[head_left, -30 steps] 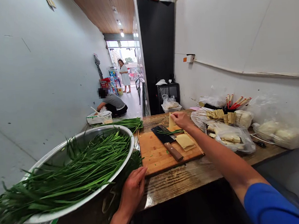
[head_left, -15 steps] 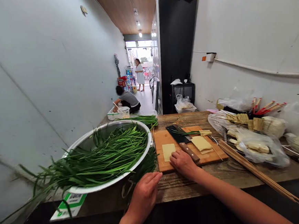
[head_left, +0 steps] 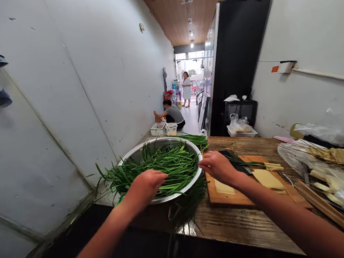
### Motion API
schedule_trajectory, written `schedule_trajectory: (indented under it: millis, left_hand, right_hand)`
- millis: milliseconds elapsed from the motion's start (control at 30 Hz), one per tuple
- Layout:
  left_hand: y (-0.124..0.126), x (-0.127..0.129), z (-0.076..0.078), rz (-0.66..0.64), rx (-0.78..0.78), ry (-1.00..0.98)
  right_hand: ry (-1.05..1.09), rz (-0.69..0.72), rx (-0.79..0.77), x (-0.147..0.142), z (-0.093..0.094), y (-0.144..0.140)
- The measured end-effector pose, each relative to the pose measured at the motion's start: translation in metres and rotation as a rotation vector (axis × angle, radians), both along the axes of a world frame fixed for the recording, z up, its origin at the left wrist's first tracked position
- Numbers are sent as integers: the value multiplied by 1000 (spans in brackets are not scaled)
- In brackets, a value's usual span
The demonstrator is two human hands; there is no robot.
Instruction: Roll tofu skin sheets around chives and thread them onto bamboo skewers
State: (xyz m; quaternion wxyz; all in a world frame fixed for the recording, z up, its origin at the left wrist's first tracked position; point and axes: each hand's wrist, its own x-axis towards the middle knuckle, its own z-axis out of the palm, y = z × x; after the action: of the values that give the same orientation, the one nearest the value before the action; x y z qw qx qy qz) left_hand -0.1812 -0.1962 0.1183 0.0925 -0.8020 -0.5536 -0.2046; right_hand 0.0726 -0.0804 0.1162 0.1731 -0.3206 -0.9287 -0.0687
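Note:
My left hand [head_left: 148, 184] hangs over the near side of a large metal bowl [head_left: 199, 170], its fingers stretched to the right and nothing in them. Long green chives [head_left: 174, 160] fill the bowl and spill over its left rim. By the bowl's right rim is my right hand [head_left: 218, 166], fingers loosely bent and apart, apparently holding nothing. Beneath that arm lies a wooden cutting board [head_left: 240, 201]. It bears a single pale yellow square sheet [head_left: 224, 187], a stack of similar sheets [head_left: 268, 180], a cleaver [head_left: 232, 160] with its handle hidden, and chives rolled in a sheet [head_left: 272, 167].
Bamboo skewers [head_left: 330, 208] lie to the right of the board, beside plastic bags with pale pieces [head_left: 340, 187]. More chives [head_left: 190, 139] rest behind the bowl. A person [head_left: 173, 115] crouches by white containers beyond the table; another [head_left: 187, 90] stands near the doorway.
My right hand has left the single sheet and moved to the bowl's right rim. My left hand has risen from the table edge to over the bowl. The view has swung left.

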Motion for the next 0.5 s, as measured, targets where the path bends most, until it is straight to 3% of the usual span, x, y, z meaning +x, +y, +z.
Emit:
schedule_trajectory:
  millis: [100, 233, 367, 500]
  left_hand:
    - [34, -15, 9, 88, -185, 124]
    - [56, -16, 0, 142, -255, 148]
    - [56, -18, -8, 123, -243, 49]
    - [59, -18, -6, 76, -165, 25]
  right_hand:
    - [-206, 33, -86, -52, 16, 15]
    - [-401, 54, -123, -98, -2, 29]
    - [-460, 132, -60, -111, -19, 36]
    - [-410, 171, -1, -110, -8, 41]
